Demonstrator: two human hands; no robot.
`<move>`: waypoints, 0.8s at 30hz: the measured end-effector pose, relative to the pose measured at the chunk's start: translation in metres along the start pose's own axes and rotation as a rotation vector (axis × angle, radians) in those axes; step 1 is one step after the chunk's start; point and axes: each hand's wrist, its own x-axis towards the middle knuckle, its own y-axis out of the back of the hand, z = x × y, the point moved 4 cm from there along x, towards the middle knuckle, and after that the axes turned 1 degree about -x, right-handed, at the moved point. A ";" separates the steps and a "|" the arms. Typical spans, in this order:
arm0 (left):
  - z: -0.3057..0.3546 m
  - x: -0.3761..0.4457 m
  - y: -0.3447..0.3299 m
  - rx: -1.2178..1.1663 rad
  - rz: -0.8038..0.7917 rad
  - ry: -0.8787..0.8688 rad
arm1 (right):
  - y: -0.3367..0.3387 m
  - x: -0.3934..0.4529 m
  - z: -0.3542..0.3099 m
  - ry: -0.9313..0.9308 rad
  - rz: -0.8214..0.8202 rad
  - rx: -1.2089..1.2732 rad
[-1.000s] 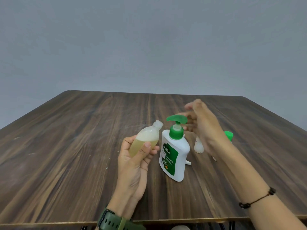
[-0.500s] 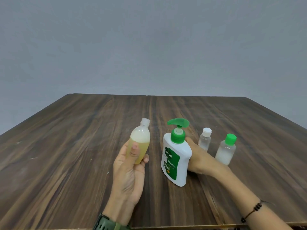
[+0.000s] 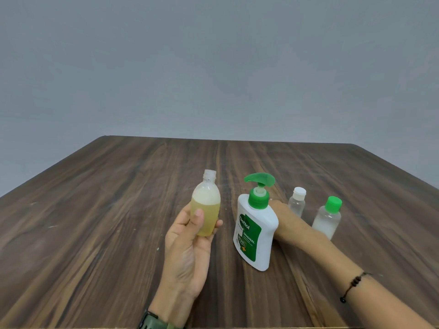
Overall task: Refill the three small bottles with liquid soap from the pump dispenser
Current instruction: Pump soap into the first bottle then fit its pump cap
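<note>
My left hand point(image 3: 187, 252) holds an uncapped small clear bottle point(image 3: 206, 210) upright above the table, thumb across its front; yellowish soap fills it to about two thirds. Just right of it stands the white pump dispenser point(image 3: 256, 233) with a green pump head and green label. My right hand point(image 3: 282, 217) reaches behind the dispenser's right side, and the dispenser body hides its fingers. Further right stand a small clear bottle with a white cap point(image 3: 297, 203) and a small bottle with a green cap point(image 3: 327, 217), both closed.
Everything sits on a dark wooden table point(image 3: 95, 233) in front of a plain grey wall. My left wrist wears a green watch band, and a dark bead bracelet is on the right one.
My right hand came down from the pump head and went behind the dispenser. My left hand turned the open bottle from tilted toward the nozzle to upright and drew it left.
</note>
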 end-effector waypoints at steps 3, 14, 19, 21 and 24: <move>0.000 -0.001 0.003 0.011 0.012 0.007 | 0.029 0.000 0.001 0.045 0.313 0.024; -0.002 0.002 -0.005 0.051 0.022 -0.042 | 0.168 -0.026 -0.084 0.336 0.794 0.992; 0.001 0.004 -0.007 0.051 0.032 -0.055 | 0.155 -0.021 -0.097 0.298 0.727 1.046; 0.002 0.005 -0.005 0.052 0.048 -0.061 | 0.151 -0.019 -0.096 0.280 0.713 1.055; 0.005 0.006 -0.004 0.057 0.063 -0.068 | 0.145 -0.015 -0.094 0.261 0.694 1.044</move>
